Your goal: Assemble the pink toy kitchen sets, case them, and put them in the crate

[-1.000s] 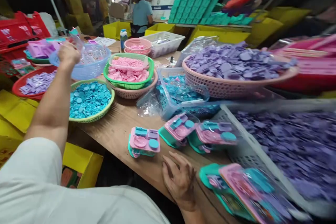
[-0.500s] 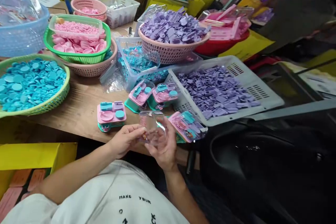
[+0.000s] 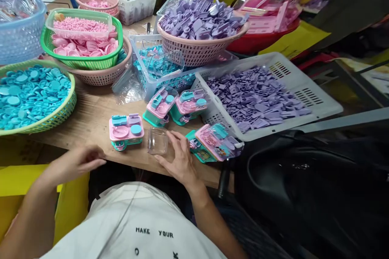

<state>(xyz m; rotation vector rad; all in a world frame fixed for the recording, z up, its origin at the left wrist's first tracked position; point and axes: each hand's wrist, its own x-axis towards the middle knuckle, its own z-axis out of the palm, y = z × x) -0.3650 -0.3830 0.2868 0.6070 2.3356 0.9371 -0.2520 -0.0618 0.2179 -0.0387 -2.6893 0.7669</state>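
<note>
My right hand (image 3: 179, 160) is at the front of the table, thumb and fingers at the edges of a small clear plastic box (image 3: 157, 141) that sits on the wood. My left hand (image 3: 80, 161) is off to the left by the table's front edge, slightly blurred, with thumb and fingers apart and nothing seen in it. Between the hands stands a pink and teal toy set (image 3: 126, 131) with small blue, pink and lilac pieces on top. Beyond the clear box are two similar sets, one (image 3: 160, 106) beside the other (image 3: 191, 105). Right of my right hand lies another set (image 3: 214, 143).
A green basket of blue pieces (image 3: 65, 107) stands at left, a white crate of lilac pieces (image 3: 322, 117) at right. Behind are a pink basket heaped with lilac parts (image 3: 202, 48) and a green basket of pink parts (image 3: 82, 61). A black bag (image 3: 304, 186) is at near right.
The clear plastic box, held up in both hands before, is now down on the table with only my right hand at it. My left hand has moved away leftward.
</note>
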